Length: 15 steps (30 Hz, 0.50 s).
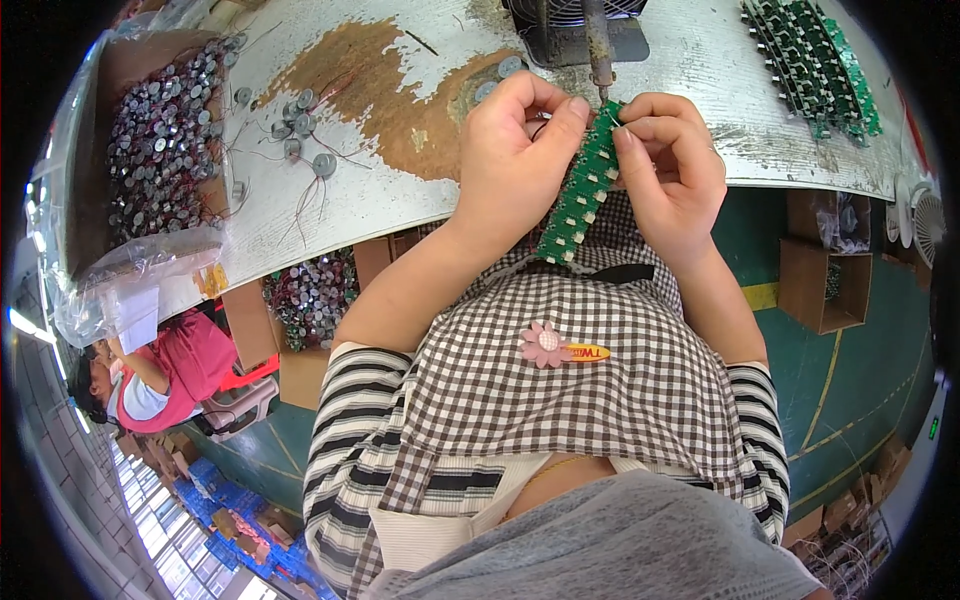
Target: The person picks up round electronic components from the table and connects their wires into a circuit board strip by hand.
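Note:
A green circuit board strip (580,205) with a row of small white connectors slants in front of me, its upper end just under the tip of a soldering iron (597,45). On its left, my left hand (525,150) is closed, the thumb pressed along the board's edge. A short piece of dark wire (540,129) shows among its curled fingers. My right hand (675,170) is closed at the upper right edge, thumb and forefinger together against the board. A thin pale strand lies near those fingertips. What else the fingers may hold is hidden.
Left stands a lined box (95,150) full of round metal discs with wires; loose discs (300,120) lie nearby. Assembled boards (815,70) are stacked at the far right. A black fan (580,25) sits behind the iron. A person in pink (185,365) sits lower left.

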Motion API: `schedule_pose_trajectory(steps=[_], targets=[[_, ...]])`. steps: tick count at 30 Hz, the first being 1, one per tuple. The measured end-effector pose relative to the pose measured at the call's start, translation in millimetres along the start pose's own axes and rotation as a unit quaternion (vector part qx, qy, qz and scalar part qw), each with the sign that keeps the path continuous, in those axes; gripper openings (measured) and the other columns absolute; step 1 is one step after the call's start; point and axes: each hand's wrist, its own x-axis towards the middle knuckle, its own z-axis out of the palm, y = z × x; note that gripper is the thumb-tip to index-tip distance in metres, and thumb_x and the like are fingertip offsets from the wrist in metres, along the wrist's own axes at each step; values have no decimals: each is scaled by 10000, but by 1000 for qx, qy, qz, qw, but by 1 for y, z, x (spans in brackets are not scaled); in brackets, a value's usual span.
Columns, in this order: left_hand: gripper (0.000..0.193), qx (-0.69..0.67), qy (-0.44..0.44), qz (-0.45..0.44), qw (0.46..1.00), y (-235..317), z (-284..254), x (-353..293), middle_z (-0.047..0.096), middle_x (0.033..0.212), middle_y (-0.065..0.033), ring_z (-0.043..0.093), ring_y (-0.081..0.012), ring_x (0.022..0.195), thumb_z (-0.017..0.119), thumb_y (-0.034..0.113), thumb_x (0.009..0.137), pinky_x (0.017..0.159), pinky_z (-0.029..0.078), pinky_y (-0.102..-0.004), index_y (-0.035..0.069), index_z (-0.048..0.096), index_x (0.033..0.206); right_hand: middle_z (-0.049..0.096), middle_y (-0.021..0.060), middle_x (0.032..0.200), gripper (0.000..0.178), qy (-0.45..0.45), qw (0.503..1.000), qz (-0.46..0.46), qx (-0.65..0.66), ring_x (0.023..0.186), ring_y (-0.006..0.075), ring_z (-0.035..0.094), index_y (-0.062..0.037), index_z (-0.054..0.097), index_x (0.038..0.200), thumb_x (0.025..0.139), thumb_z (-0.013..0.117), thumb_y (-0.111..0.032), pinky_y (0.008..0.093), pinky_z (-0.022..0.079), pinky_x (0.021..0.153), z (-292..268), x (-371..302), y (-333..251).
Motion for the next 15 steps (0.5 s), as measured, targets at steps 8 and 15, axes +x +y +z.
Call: schedule_pose_trajectory(steps=[8, 15], targets=[[119, 5, 42, 24, 999, 2, 9, 1, 597, 710, -25, 534, -35, 624, 629, 49, 845, 526, 440, -203, -22, 561, 779, 611, 132, 926, 92, 11, 999, -27, -26, 635, 101, 586, 43, 582, 825, 773, 640, 92, 192, 478, 495, 0, 6, -1], [129, 35, 52, 73, 995, -8, 8, -3, 598, 707, -49, 535, -58, 623, 635, 48, 834, 539, 453, -225, -26, 548, 776, 598, 127, 937, 100, -3, 1000, -5, -21, 622, 95, 588, 33, 569, 831, 782, 639, 86, 194, 470, 490, 0, -4, -1]])
